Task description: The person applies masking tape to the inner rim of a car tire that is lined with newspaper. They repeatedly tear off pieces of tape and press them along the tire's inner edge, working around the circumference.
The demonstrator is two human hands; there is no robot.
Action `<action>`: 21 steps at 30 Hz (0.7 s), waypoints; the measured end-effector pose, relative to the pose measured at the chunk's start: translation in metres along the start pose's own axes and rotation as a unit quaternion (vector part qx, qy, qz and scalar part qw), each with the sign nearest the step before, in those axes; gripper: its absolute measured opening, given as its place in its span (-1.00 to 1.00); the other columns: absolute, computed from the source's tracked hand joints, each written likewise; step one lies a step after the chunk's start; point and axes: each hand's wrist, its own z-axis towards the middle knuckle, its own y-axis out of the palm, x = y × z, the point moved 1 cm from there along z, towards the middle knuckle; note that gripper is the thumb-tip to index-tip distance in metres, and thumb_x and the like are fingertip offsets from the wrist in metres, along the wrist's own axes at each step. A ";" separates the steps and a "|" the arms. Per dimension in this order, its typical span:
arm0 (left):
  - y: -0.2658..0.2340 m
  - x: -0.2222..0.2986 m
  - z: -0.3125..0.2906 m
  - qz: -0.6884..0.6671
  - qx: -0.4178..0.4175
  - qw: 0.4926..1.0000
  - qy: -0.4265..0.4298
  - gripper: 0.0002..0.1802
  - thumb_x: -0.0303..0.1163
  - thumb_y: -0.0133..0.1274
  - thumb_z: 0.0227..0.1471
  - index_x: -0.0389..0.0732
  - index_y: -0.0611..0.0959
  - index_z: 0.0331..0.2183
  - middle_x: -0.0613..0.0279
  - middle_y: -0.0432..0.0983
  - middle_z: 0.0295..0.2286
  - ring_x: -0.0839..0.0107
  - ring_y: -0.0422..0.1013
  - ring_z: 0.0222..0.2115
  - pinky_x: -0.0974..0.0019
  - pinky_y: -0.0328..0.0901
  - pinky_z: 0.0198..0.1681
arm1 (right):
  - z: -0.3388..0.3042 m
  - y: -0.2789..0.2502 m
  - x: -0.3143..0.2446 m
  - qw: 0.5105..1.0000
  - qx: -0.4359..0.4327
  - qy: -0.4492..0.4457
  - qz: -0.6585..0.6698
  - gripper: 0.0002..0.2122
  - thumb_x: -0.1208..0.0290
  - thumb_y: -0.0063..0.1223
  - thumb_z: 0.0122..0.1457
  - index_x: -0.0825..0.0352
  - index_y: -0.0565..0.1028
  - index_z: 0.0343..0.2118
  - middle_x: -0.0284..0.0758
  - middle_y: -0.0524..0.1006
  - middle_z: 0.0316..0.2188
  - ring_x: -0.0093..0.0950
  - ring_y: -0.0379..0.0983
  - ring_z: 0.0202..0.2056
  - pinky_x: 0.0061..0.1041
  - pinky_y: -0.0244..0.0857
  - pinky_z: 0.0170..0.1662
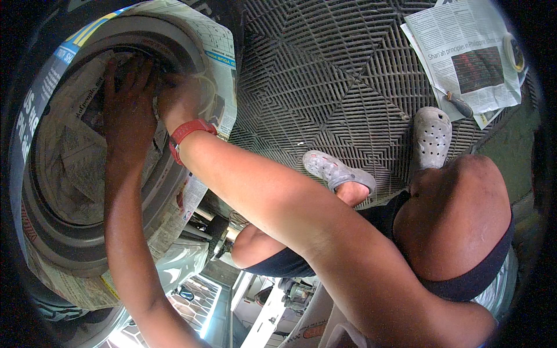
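A tire [47,243] with a dark rim fills the left side, and newspaper sheets [217,40] are wrapped around its edge. More newspaper [72,153] covers the middle of the wheel. My left hand [129,107] lies against the shadowed upper part of that inner paper, fingers stretched and apart. Close beside it is my right hand [177,98], its fingers hidden in shadow behind the left hand. A pale, see-through ring [210,95], perhaps a tape roll, shows blurred by my right wrist, which wears a red watch [191,132].
Dark slatted floor mat [325,69] spreads to the right of the wheel. A screwdriver [458,104] lies partly on loose newspaper [458,35], with a tape roll [513,52] at the paper's right edge. My clogs [432,136] rest on the mat.
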 end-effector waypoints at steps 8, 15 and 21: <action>-0.003 0.004 -0.003 0.008 0.015 1.000 -0.026 -0.54 -0.44 0.00 0.11 -0.17 0.66 0.07 0.16 0.48 0.17 0.21 0.28 0.28 -0.18 -0.18 0.49 | 0.002 -0.012 0.008 0.972 -0.179 0.077 -0.129 -0.62 0.46 0.07 0.29 0.40 0.44 0.16 0.00 0.48 0.17 -0.07 0.40 0.17 -0.15 0.21 0.28; -0.005 0.007 0.000 0.024 -0.013 0.999 -0.033 -0.52 -0.39 0.00 0.11 -0.15 0.66 0.08 0.15 0.46 0.19 0.23 0.23 0.30 -0.17 -0.18 0.49 | -0.013 -0.019 0.020 0.976 -0.131 -0.080 -0.152 -0.61 0.58 -0.06 0.22 0.30 0.58 0.11 0.10 0.60 -0.04 0.04 0.55 0.00 -0.15 0.43 0.05; -0.006 0.003 0.002 0.115 -0.044 0.992 0.003 -0.54 -0.34 0.05 0.10 -0.17 0.68 0.04 0.12 0.45 0.19 0.19 0.22 0.31 -0.15 -0.15 0.48 | -0.015 -0.025 0.007 0.932 -0.292 -0.067 -0.206 -0.56 0.53 -0.04 0.22 0.40 0.48 0.18 0.01 0.48 0.20 0.00 0.41 0.20 -0.13 0.24 0.29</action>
